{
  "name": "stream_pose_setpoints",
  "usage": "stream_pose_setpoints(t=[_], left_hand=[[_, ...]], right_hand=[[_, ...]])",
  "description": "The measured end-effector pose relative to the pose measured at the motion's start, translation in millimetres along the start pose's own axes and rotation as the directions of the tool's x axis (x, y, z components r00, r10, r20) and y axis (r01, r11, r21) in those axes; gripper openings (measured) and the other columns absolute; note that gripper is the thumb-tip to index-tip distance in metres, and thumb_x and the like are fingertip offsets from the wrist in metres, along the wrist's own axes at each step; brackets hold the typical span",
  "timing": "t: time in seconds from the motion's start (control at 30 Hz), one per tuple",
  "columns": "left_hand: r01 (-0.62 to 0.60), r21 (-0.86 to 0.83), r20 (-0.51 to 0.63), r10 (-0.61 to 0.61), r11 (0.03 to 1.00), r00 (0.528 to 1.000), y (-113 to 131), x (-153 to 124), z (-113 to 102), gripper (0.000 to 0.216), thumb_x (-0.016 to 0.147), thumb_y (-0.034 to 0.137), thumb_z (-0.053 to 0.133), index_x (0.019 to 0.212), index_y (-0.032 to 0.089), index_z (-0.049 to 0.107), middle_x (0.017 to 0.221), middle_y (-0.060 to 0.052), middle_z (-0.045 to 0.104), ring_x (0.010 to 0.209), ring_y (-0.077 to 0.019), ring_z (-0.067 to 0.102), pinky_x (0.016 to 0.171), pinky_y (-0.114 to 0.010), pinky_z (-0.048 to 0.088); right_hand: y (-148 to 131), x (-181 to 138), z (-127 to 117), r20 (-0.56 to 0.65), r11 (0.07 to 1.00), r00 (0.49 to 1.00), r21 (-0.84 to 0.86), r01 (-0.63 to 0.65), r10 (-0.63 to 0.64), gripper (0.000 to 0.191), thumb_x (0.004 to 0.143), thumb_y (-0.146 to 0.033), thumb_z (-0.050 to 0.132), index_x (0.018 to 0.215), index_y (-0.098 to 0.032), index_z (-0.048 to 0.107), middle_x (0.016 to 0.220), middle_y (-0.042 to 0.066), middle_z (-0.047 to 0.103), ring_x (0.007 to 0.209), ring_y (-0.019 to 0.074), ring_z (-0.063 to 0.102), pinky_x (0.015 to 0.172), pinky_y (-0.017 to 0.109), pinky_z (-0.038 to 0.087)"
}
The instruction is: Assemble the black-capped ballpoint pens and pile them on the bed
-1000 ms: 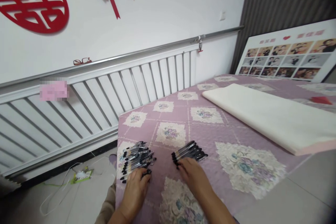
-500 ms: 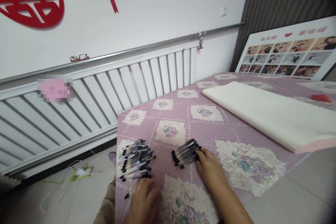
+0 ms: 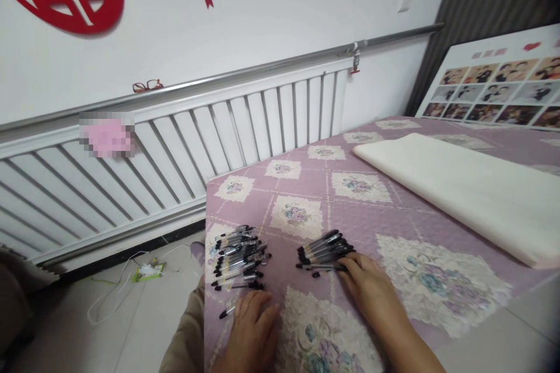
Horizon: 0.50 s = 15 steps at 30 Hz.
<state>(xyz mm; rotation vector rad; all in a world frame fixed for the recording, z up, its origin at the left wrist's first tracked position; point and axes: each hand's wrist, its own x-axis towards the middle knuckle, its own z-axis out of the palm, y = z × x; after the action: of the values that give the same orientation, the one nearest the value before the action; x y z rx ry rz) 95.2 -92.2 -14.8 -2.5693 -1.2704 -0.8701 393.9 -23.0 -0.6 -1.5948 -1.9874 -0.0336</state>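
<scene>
On the left side of the cloth lies a loose pile of black-capped clear pens (image 3: 238, 259), pointing mostly sideways. My left hand (image 3: 256, 326) is just below that pile, its fingers closed over one end of a single pen (image 3: 228, 309); the other end sticks out at the left. A smaller bunch of similar pens (image 3: 324, 246) lies to the right. At its near edge, my right hand (image 3: 365, 280) pinches the right end of a pen (image 3: 321, 267) lying nearly level. A short dark end (image 3: 316, 274) shows just below that pen.
A purple floral tablecloth (image 3: 301, 186) covers the table. A folded cream sheet (image 3: 459, 186) lies on the right, before a photo board (image 3: 494, 87). Behind the table runs a white radiator (image 3: 245, 128) with glasses (image 3: 147, 86) on its pipe. A cable and green packet (image 3: 149, 271) lie on the floor.
The view has shifted, so everything sits further right. The pen at my right hand has turned from slanted to nearly level. My left hand stays by the single pen.
</scene>
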Motion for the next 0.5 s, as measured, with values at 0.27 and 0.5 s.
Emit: stream_pose_setpoints(t=[0.27,0.5], left_hand=[[0.049,0.08,-0.125,-0.039,0.996,0.991,-2,-5,2,0.048,0.083,0.011,0.046,0.13,0.017,0.045,0.126,-0.016,0.05,0.12,-0.0277,0.044,0.094,-0.048,0.043],[0.108,0.031,0.154,-0.111,0.994,0.982,-2,0,3,0.019,0.088,0.019,0.052,0.105,0.024,0.058,0.089,-0.002,0.066,0.086,-0.0192,0.06,0.082,-0.037,0.045]], right_hand=[[-63,-11,7,0.214,0.867,0.965,0.498,0.029,-0.155,0.018,0.088,-0.028,0.05,0.099,-0.023,0.063,0.096,0.005,0.069,0.091,0.0207,0.063,0.081,0.032,0.049],[-106,-17,9,0.471,0.78,0.849,0.614,-0.121,-0.239,0.012,0.085,-0.024,0.054,0.091,-0.024,0.064,0.092,0.001,0.069,0.087,0.0186,0.062,0.078,0.028,0.046]])
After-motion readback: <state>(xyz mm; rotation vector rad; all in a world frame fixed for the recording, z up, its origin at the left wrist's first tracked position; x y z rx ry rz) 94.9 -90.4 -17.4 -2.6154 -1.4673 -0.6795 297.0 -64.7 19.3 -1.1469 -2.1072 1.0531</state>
